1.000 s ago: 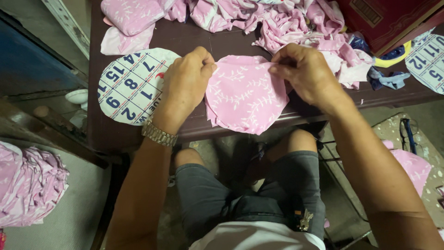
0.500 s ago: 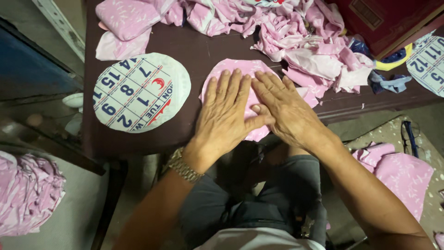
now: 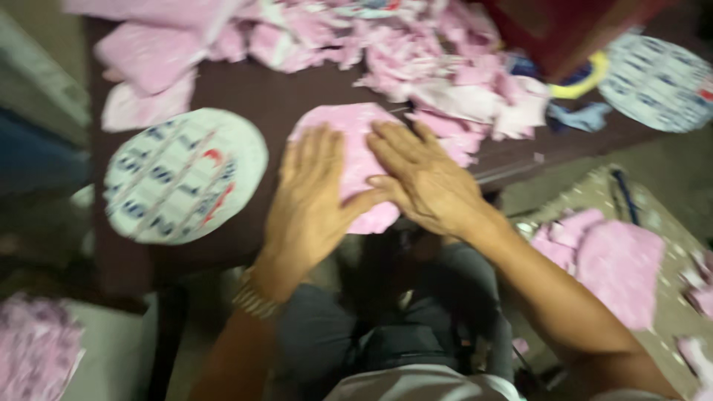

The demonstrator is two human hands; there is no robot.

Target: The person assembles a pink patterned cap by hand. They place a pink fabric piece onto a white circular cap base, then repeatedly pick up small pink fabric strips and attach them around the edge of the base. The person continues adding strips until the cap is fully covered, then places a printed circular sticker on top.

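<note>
A round piece of pink patterned cloth (image 3: 349,130) lies at the front edge of a dark brown table (image 3: 286,96). My left hand (image 3: 312,197) lies flat on it, fingers spread and pointing away from me. My right hand (image 3: 420,178) rests flat beside it on the same cloth, its fingers angled to the upper left and its thumb touching my left thumb. Neither hand grips anything. The picture is blurred by motion.
A round card printed with numbers (image 3: 182,174) lies left of the cloth, another (image 3: 657,82) at the far right. Heaps of pink scraps (image 3: 453,70) cover the back of the table. More pink pieces (image 3: 613,260) lie low right, and a pink bundle (image 3: 37,353) low left.
A second ago both hands pinched the cloth's top edge; then they laid flat on it. Since half a second ago they stay flat, and the view has swung a little.
</note>
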